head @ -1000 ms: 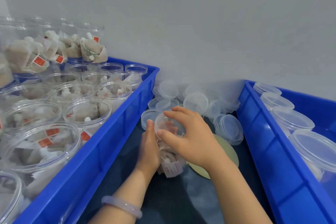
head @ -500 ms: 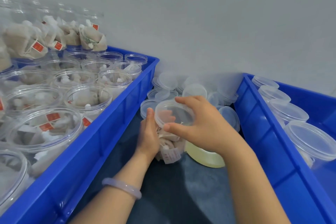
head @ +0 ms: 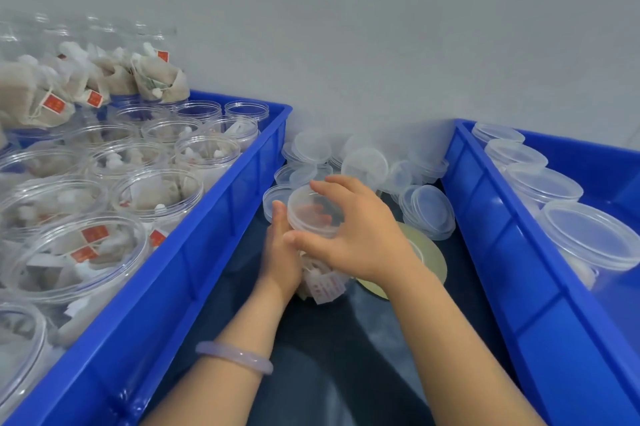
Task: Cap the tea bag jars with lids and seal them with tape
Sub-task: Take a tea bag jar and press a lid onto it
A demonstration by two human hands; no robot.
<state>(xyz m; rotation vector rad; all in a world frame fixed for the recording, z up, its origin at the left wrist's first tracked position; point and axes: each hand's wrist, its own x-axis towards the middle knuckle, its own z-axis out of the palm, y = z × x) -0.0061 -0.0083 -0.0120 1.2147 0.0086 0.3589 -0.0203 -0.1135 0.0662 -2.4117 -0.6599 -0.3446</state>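
A small clear plastic jar (head: 320, 282) stuffed with tea bags stands on a dark surface (head: 329, 356) between a person's two hands, a translucent round lid (head: 311, 209) on its mouth. The right hand (head: 360, 235) arches over the top, thumb and fingers curled round the lid's rim, apparently to press or twist it home. The left hand (head: 280, 252) lies against the jar's side, fingers straight and pressed together, most likely bracing it against sliding or turning. Just beneath the right palm, close beside the jar, lies a roll of yellowish tape (head: 427, 257), kept near for sealing, which is not yet begun. Beyond the fingertips a heap of loose lids (head: 367, 166) spills toward the wall. Outside the left hand's knuckles rises a blue plastic crate (head: 221, 218) of open jars (head: 159, 193); outside the right wrist a second blue crate (head: 485, 218) holds capped jars (head: 588, 235). The crate walls leave a narrow lane, with open room only on the wrist side of the hands.
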